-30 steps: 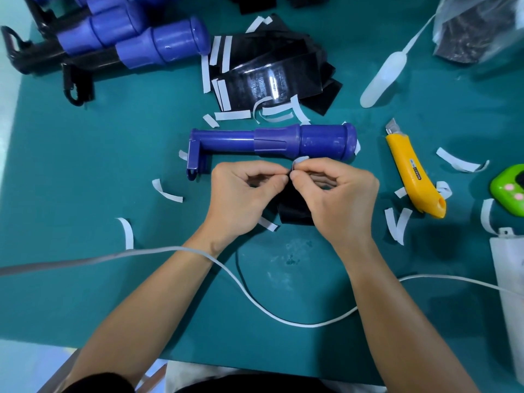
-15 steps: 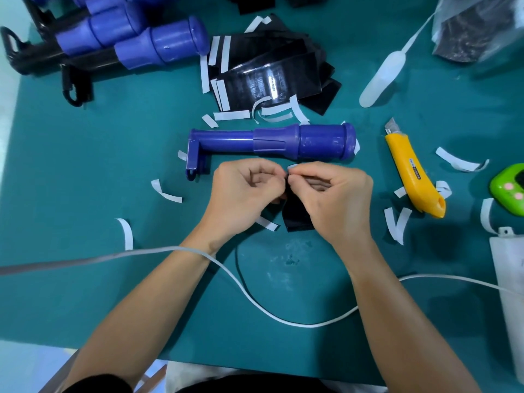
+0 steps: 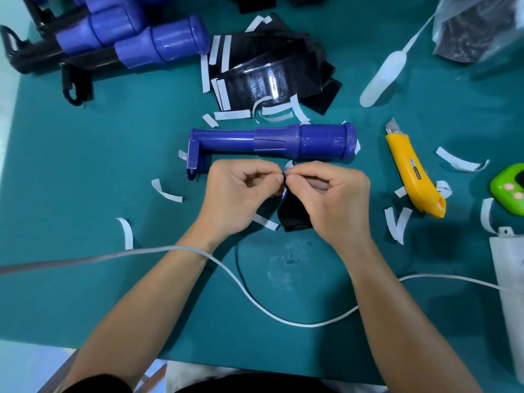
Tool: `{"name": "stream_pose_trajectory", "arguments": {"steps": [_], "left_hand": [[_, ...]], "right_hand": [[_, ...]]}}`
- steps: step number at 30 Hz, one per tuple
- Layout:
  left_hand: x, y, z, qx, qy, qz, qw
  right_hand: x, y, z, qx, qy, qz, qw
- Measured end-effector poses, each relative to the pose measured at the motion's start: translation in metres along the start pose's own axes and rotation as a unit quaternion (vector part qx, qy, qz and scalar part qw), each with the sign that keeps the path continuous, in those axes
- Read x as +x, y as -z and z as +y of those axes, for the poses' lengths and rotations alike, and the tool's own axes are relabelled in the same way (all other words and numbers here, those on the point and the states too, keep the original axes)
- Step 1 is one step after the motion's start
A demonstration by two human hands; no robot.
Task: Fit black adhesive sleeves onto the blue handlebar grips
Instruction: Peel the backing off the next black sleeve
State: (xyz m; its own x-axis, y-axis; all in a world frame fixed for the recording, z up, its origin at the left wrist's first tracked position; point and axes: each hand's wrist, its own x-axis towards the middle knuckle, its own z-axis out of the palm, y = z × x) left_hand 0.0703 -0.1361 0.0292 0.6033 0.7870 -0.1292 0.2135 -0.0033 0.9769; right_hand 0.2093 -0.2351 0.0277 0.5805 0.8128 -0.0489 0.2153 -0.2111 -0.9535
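Observation:
A blue handlebar grip [image 3: 272, 144] lies flat across the middle of the green mat, its thick end to the right. Just in front of it, my left hand [image 3: 241, 199] and my right hand [image 3: 331, 199] meet fingertip to fingertip. Both pinch the top edge of a black adhesive sleeve [image 3: 293, 215], which hangs down between them. A small white backing strip [image 3: 288, 165] curls up at the pinch point. A pile of black sleeves [image 3: 269, 75] with white strips lies behind the grip.
Several blue grips on black bars [image 3: 119, 43] lie at the back left. A yellow utility knife [image 3: 412, 177] rests right of the grip, a green gadget [image 3: 510, 191] farther right. Peeled white strips [image 3: 166, 191] litter the mat. A white cable [image 3: 255, 296] crosses under my forearms.
The sleeve hangs a little lower between my hands, and the white strip now shows at my fingertips. The hands have barely shifted.

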Motion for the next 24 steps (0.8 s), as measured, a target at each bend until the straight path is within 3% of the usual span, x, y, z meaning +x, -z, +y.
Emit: {"name": "stream_pose_trajectory", "arguments": {"steps": [5, 10, 17, 24], "left_hand": [[-0.0071, 0.0003, -0.0028, 0.168, -0.128, 0.023, 0.977], [-0.0074, 0.0017, -0.0060, 0.222, -0.202, 0.020, 0.954], [-0.0063, 0.0013, -0.0064, 0.207, -0.206, 0.025, 0.956], [-0.0057, 0.0038, -0.0032, 0.151, -0.123, -0.006, 0.981]], "right_hand": [[0.0022, 0.0033, -0.0008, 0.047, -0.042, -0.035, 0.997], [0.0057, 0.0066, 0.0025, 0.077, -0.067, -0.070, 0.992], [0.0099, 0.0085, 0.0043, 0.159, -0.110, -0.089, 0.977], [0.0088, 0.0105, 0.0021, 0.135, -0.096, -0.074, 0.983]]}}
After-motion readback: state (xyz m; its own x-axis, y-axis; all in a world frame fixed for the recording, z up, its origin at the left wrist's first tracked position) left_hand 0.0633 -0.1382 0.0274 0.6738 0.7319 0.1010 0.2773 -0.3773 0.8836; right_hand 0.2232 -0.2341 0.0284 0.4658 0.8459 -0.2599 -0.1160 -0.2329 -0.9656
